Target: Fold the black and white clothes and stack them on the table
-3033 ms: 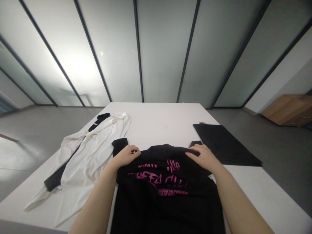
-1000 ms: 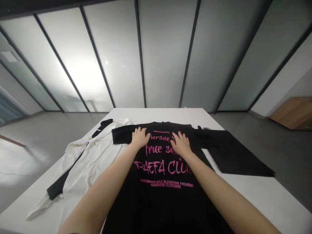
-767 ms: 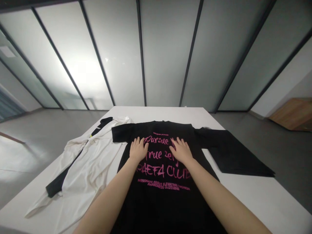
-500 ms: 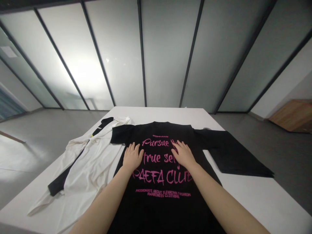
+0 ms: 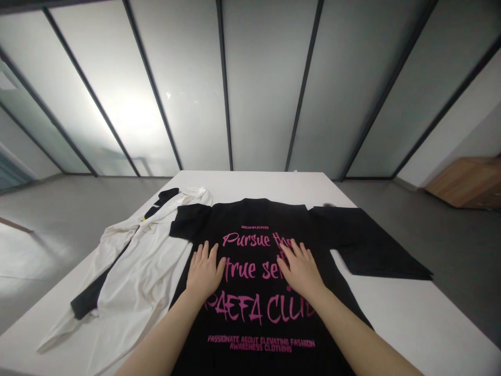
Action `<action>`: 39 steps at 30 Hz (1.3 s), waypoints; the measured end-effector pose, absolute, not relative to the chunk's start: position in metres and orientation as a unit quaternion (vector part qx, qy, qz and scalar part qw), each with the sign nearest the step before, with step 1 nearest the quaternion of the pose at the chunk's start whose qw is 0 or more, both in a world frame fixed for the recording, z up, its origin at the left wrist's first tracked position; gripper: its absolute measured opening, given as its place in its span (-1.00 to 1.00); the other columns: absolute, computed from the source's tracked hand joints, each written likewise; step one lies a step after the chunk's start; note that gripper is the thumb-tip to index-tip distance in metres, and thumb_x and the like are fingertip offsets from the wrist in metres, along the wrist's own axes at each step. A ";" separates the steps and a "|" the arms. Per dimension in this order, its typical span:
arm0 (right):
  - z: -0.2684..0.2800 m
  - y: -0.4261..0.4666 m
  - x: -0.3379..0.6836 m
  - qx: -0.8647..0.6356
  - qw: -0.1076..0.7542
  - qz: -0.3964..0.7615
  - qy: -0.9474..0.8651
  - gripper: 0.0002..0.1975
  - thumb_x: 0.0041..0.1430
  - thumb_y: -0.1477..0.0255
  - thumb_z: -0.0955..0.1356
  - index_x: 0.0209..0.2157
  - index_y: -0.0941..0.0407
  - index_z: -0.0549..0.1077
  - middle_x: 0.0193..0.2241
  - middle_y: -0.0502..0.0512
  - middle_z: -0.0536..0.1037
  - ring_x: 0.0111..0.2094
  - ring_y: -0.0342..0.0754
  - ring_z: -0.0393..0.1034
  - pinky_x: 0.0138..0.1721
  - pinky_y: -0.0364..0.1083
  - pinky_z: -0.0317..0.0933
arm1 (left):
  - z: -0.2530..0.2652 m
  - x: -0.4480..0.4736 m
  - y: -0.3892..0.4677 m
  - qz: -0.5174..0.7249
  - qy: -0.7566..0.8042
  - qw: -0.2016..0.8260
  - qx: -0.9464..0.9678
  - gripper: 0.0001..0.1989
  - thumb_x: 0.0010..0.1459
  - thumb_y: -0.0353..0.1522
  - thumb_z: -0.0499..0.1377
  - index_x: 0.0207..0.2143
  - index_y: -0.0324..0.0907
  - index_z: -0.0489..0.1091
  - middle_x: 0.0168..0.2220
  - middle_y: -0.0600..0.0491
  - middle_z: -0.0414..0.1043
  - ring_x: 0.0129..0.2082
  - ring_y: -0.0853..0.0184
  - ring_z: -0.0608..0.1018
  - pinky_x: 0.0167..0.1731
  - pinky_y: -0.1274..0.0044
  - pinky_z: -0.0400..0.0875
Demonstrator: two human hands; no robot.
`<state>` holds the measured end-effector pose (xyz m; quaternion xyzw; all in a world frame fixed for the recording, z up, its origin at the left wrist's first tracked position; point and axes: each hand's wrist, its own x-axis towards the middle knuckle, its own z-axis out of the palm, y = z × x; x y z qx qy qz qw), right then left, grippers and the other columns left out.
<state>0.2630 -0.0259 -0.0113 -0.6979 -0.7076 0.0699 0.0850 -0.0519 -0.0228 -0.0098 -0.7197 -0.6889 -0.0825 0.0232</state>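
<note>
A black T-shirt [image 5: 250, 282] with pink lettering lies spread on the white table, its collar towards the far end and its lower part running out of view. My left hand [image 5: 205, 269] rests flat on the left side of the chest print, fingers apart. On the right side, over part of the lettering, my right hand [image 5: 300, 265] lies with its fingers spread. Neither hand grips the cloth. The shirt's left sleeve overlaps the edge of a white garment, and its right sleeve meets a folded black garment.
To the left lies the white long-sleeved garment [image 5: 133, 282] with black parts. The folded black garment [image 5: 376, 245] is on the right of the white table [image 5: 422, 313]. A small round object [image 5: 327, 204] shows behind it. Frosted glass panels [image 5: 258, 89] stand beyond.
Both hands and the shirt's print appear lower and nearer to me, while the far table edge stays almost in place. The hands remain flat on the shirt. The view has shifted slightly.
</note>
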 end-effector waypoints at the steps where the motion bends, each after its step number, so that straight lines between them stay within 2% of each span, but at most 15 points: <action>1: -0.011 -0.027 0.263 -0.704 0.083 0.070 -0.702 -0.37 0.46 0.08 0.17 0.44 0.02 0.23 0.49 0.26 0.07 0.48 0.38 -0.10 0.42 0.29 -0.20 | -0.010 -0.053 -0.024 -0.083 -0.689 0.024 -0.720 -0.38 0.43 -0.11 -0.02 0.39 -0.25 0.27 0.44 -0.30 0.15 0.45 -0.11 0.19 0.35 0.11 0.16; 8: -0.010 -0.013 0.280 -0.752 0.054 0.063 -0.654 -0.32 0.46 0.02 0.12 0.47 0.00 0.15 0.50 0.27 0.04 0.48 0.44 -0.12 0.41 0.31 -0.19 | -0.013 -0.055 -0.023 -0.090 -0.698 0.011 -0.710 -0.34 0.40 -0.05 -0.01 0.41 -0.21 0.25 0.46 -0.28 0.11 0.45 -0.18 0.16 0.36 0.07 0.12; 14: -0.006 0.022 0.310 -0.801 0.033 0.063 -0.595 -0.28 0.44 0.02 0.11 0.48 0.04 0.12 0.50 0.35 0.01 0.45 0.53 -0.08 0.36 0.37 -0.15 | -0.008 -0.047 -0.016 -0.052 -0.713 -0.001 -0.699 -0.25 0.37 0.00 0.02 0.46 -0.21 0.16 0.47 -0.37 0.02 0.45 -0.34 0.09 0.33 -0.03 0.06; 17: 0.004 0.039 0.301 -0.812 0.028 0.078 -0.577 -0.25 0.39 0.01 0.17 0.47 0.09 0.14 0.49 0.42 0.01 0.44 0.57 -0.08 0.35 0.41 -0.16 | 0.004 -0.037 -0.003 -0.012 -0.726 -0.015 -0.688 -0.23 0.34 0.04 0.04 0.45 -0.15 0.18 0.46 -0.39 0.05 0.40 -0.43 0.17 0.24 -0.13 0.14; 19: 0.009 0.048 0.282 -0.802 0.039 0.082 -0.591 -0.23 0.38 0.01 0.20 0.46 0.11 0.15 0.48 0.43 0.02 0.45 0.56 -0.10 0.35 0.41 -0.19 | 0.015 -0.027 0.011 0.003 -0.728 -0.027 -0.685 -0.25 0.31 0.07 0.05 0.40 -0.13 0.26 0.44 -0.39 0.10 0.35 -0.45 0.24 0.16 -0.15 0.21; 21: 0.010 0.054 0.259 -0.783 0.058 0.090 -0.613 -0.25 0.39 0.02 0.18 0.46 0.11 0.15 0.48 0.41 0.02 0.46 0.51 -0.12 0.37 0.39 -0.22 | 0.022 -0.013 0.027 -0.019 -0.708 -0.012 -0.706 -0.31 0.34 0.05 0.02 0.33 -0.16 0.36 0.41 -0.38 0.18 0.35 -0.37 0.28 0.19 -0.10 0.21; 23: 0.007 0.058 0.237 -0.769 0.067 0.098 -0.628 -0.26 0.42 0.02 0.15 0.48 0.09 0.12 0.49 0.38 0.00 0.47 0.49 -0.16 0.39 0.37 -0.26 | 0.022 0.000 0.044 -0.063 -0.691 -0.007 -0.721 -0.32 0.38 0.02 -0.03 0.35 -0.18 0.33 0.39 -0.34 0.23 0.37 -0.27 0.27 0.25 -0.04 0.18; 27: -0.002 0.062 0.224 -0.759 0.069 0.096 -0.640 -0.26 0.42 -0.02 0.12 0.49 0.00 0.09 0.52 0.29 -0.05 0.49 0.48 -0.23 0.40 0.39 -0.33 | 0.007 0.010 0.070 -0.105 -0.699 -0.024 -0.707 -0.33 0.41 -0.03 -0.07 0.42 -0.15 0.22 0.46 -0.24 0.11 0.45 -0.18 0.15 0.34 0.00 0.08; 30: -0.005 0.066 0.241 -0.755 0.070 0.097 -0.645 -0.26 0.41 -0.06 0.10 0.49 -0.05 0.10 0.52 0.21 -0.04 0.49 0.45 -0.22 0.41 0.37 -0.32 | -0.002 0.000 0.081 -0.119 -0.700 -0.021 -0.703 -0.34 0.41 -0.05 -0.04 0.43 -0.13 0.22 0.48 -0.19 0.08 0.47 -0.15 0.12 0.38 0.03 0.03; 34: -0.002 0.075 0.277 -0.784 0.078 0.082 -0.610 -0.26 0.42 -0.02 0.07 0.49 0.00 0.10 0.52 0.20 -0.01 0.49 0.40 -0.19 0.42 0.31 -0.29 | -0.004 -0.027 0.087 -0.144 -0.722 -0.011 -0.677 -0.38 0.41 -0.11 -0.04 0.38 -0.24 0.29 0.43 -0.24 0.18 0.44 -0.13 0.20 0.36 0.09 0.10; 39: 0.000 0.085 0.303 -0.812 0.081 0.052 -0.576 -0.29 0.42 0.01 0.07 0.47 -0.01 0.15 0.50 0.22 0.04 0.48 0.42 -0.13 0.40 0.31 -0.22 | 0.006 -0.057 0.090 -0.206 -0.753 -0.008 -0.625 -0.44 0.38 -0.22 0.00 0.30 -0.35 0.33 0.28 -0.33 0.39 0.29 -0.09 0.41 0.26 0.17 0.27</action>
